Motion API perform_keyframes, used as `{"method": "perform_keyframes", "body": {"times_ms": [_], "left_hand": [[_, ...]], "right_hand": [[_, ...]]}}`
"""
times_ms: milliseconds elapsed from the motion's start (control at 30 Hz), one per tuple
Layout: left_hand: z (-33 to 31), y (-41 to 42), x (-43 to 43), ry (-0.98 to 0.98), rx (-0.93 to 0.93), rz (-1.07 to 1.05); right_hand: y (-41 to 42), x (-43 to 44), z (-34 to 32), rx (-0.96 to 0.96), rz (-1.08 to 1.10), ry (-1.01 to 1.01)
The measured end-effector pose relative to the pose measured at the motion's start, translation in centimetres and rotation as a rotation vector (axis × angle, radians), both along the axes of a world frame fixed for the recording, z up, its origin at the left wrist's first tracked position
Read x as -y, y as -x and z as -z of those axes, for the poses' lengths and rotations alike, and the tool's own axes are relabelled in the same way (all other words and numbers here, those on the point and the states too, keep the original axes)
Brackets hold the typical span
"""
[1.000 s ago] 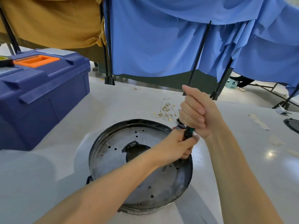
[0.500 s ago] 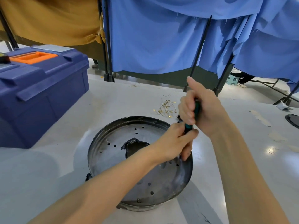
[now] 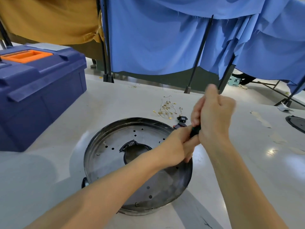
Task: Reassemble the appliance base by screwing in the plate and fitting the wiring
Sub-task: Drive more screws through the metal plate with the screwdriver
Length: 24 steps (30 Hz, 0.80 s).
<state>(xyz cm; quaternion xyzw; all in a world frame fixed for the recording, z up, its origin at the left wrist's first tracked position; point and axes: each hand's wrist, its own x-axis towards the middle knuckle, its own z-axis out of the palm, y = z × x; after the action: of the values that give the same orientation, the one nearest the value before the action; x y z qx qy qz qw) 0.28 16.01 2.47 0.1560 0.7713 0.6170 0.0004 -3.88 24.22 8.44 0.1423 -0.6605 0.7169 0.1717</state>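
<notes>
The round dark perforated metal plate (image 3: 115, 154) sat on the pale table (image 3: 49, 171), the right hand (image 3: 214, 119) fisted round a green-handled screwdriver (image 3: 194, 130) and the left hand (image 3: 176, 146) pinching its lower end at the plate's two o'clock rim, so screwing seemed under way. The bundle of thin brass-tipped wires (image 3: 166, 109) lay loose beyond the rim at one o'clock, so wiring looked undone. No writing was legible, even on the navy plastic toolbox (image 3: 41, 96) at ten o'clock.

Blue drapes (image 3: 156, 43) on black frames behind glossy pale table (image 3: 41, 171); mustard cloth (image 3: 49, 19) left.
</notes>
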Motion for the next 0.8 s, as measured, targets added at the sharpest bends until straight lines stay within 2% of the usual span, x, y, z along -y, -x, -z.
{"method": "perform_keyframes", "body": {"times_ms": [100,167,233,333,433,500,567,633,700,733,800], "left_hand": [[-0.4,0.0,1.1,-0.051,0.058,0.068],[-0.6,-0.1,1.3,-0.084,0.084,0.094],[-0.6,0.1,1.3,-0.116,0.100,0.074],[-0.2,0.5,1.8,-0.149,0.015,-0.056],[0.2,0.5,1.9,-0.032,-0.149,-0.184],[0.1,0.3,2.0,0.023,-0.150,-0.185],[-0.4,0.3,2.3,0.010,-0.083,-0.120],[-0.9,0.1,2.5,0.007,-0.044,-0.058],[-0.9,-0.1,2.1,0.020,-0.025,-0.025],[-0.9,-0.2,1.9,0.028,-0.019,-0.023],[-0.9,-0.2,1.7,0.027,-0.012,-0.033]], "right_hand": [[1.2,-0.8,-1.8,0.210,-0.621,-0.075],[1.6,-0.7,-2.1,0.302,-0.835,0.015],[1.6,-0.1,-1.8,0.282,-0.788,0.067],[0.7,1.3,-1.0,0.133,-0.427,0.052],[-0.1,2.3,0.0,-0.027,0.025,0.005],[-0.4,2.6,0.3,-0.057,0.111,-0.013],[0.0,1.8,-0.4,0.042,-0.095,-0.020],[0.8,0.3,-1.6,0.211,-0.530,-0.064],[1.1,-0.7,-2.2,0.264,-0.839,-0.073],[1.1,-0.7,-2.1,0.247,-0.904,-0.048],[0.7,0.1,-1.6,0.203,-0.836,0.007]]}}
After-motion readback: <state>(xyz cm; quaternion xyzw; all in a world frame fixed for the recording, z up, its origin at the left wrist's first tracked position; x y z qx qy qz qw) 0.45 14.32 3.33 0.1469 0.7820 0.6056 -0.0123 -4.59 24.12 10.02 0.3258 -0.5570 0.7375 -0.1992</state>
